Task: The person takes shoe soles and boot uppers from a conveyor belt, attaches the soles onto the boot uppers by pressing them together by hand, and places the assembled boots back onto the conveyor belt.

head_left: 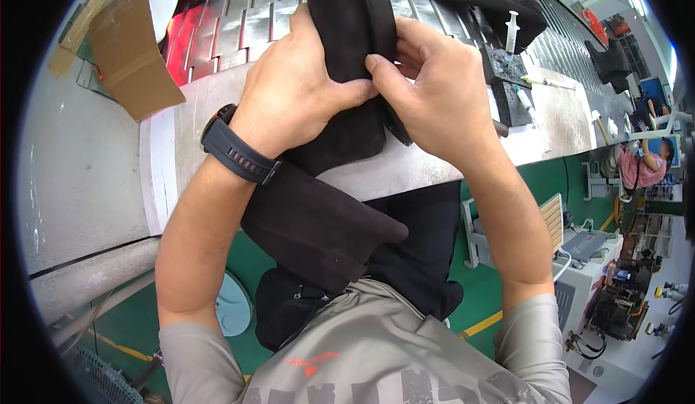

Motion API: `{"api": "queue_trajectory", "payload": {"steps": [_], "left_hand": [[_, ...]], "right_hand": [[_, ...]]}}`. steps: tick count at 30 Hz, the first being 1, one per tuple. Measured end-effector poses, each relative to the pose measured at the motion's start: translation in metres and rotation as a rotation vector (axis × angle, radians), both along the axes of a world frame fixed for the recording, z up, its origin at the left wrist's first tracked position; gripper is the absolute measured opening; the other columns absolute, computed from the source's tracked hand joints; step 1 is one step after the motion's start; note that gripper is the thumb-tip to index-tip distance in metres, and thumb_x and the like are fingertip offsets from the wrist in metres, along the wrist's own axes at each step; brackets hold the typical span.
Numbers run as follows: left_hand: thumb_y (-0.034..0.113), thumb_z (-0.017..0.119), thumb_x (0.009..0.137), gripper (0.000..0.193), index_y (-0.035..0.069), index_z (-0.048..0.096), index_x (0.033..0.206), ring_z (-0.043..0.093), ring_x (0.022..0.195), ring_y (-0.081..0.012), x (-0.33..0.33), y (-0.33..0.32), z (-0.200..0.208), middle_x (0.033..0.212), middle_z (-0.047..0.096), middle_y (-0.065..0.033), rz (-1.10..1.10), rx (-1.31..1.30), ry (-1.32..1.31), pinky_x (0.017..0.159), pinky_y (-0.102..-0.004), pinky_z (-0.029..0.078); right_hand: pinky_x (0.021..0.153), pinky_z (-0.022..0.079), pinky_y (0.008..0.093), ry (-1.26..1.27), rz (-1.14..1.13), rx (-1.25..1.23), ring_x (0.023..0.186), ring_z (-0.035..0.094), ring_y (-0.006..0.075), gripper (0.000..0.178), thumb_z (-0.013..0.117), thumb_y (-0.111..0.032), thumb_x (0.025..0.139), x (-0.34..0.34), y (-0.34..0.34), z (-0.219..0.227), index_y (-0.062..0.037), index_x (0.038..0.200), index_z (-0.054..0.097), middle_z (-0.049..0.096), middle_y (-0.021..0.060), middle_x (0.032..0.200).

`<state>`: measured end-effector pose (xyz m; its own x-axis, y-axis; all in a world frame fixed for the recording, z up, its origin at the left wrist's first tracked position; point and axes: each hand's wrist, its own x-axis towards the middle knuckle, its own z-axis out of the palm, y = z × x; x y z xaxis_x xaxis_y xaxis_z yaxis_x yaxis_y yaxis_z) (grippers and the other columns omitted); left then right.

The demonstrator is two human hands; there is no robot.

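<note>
A long black piece of soft, suede-like material [339,38], shaped like a boot shaft, lies across the table edge between my hands. My left hand [286,89] is closed over its left side, with the thumb pointing right across it. My right hand [441,89] pinches its right edge, thumb and curled fingers on the seam. The two thumb tips almost meet at the middle. Below the table edge, a dark fabric part [318,223] hangs over my lap; whether it joins the piece above is unclear, as my left wrist partly covers it.
Behind my hands runs a slatted metal conveyor [246,17]. Another black piece [499,2] lies at the far right, near a syringe [512,33] and a dark speckled block [512,103]. A folded cardboard piece [134,49] stands at left. A seated person [641,165] is far right.
</note>
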<state>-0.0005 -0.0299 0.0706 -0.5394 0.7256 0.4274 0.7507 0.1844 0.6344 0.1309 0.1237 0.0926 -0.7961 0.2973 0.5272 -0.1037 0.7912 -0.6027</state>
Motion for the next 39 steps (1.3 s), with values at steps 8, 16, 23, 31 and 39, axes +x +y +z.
{"api": "queue_trajectory", "payload": {"steps": [8, 16, 23, 31, 39], "left_hand": [[0.021, 0.089, 0.085, 0.076, -0.002, 0.052, 0.147, 0.073, 0.117, -0.0417, 0.011, -0.001, 0.011, 0.127, 0.073, -0.0247, 0.037, -0.084, -0.116, 0.102, -0.0453, 0.056], [0.021, 0.091, 0.083, 0.082, -0.002, 0.049, 0.150, 0.071, 0.123, -0.0450, 0.005, -0.002, 0.014, 0.130, 0.073, -0.0277, 0.024, -0.156, -0.134, 0.104, -0.0458, 0.057], [0.028, 0.094, 0.080, 0.103, -0.009, 0.037, 0.157, 0.073, 0.112, -0.0499, 0.020, -0.010, 0.011, 0.121, 0.074, -0.0320, 0.101, -0.157, -0.025, 0.098, -0.0503, 0.058], [0.032, 0.093, 0.081, 0.108, -0.013, 0.033, 0.159, 0.073, 0.102, -0.0515, 0.034, -0.001, 0.019, 0.110, 0.075, -0.0326, 0.045, -0.019, 0.043, 0.090, -0.0515, 0.059], [0.029, 0.095, 0.078, 0.115, -0.007, 0.028, 0.164, 0.075, 0.100, -0.0473, 0.047, -0.006, 0.016, 0.110, 0.076, -0.0280, 0.136, -0.075, 0.062, 0.085, -0.0515, 0.060]], "right_hand": [[0.074, 0.060, 0.0477, -0.029, -0.053, 0.023, 0.076, 0.075, 0.0436, 0.031, 0.076, -0.011, 0.090, 0.004, -0.010, 0.006, 0.0112, 0.110, 0.073, 0.074, 0.0254, 0.082], [0.070, 0.060, 0.0476, -0.230, -0.204, 0.460, 0.072, 0.075, 0.0420, 0.034, 0.070, -0.002, 0.090, 0.003, -0.038, 0.018, 0.0171, 0.117, 0.064, 0.071, 0.0285, 0.076], [0.064, 0.058, 0.0384, 0.032, 0.111, 0.589, 0.066, 0.074, 0.0301, 0.028, 0.074, -0.003, 0.087, 0.068, -0.034, 0.068, 0.0014, 0.114, 0.075, 0.076, 0.0134, 0.083], [0.050, 0.046, 0.0312, 0.373, 0.698, 0.455, 0.057, 0.063, 0.0216, 0.015, 0.072, -0.013, 0.079, 0.115, -0.076, 0.110, -0.0009, 0.086, 0.065, 0.072, 0.0136, 0.080], [0.053, 0.042, 0.0364, -0.007, 0.102, 0.156, 0.055, 0.047, 0.0197, 0.056, 0.057, -0.047, 0.116, 0.017, 0.035, 0.078, 0.0010, 0.087, 0.064, 0.052, 0.0077, 0.064]]}}
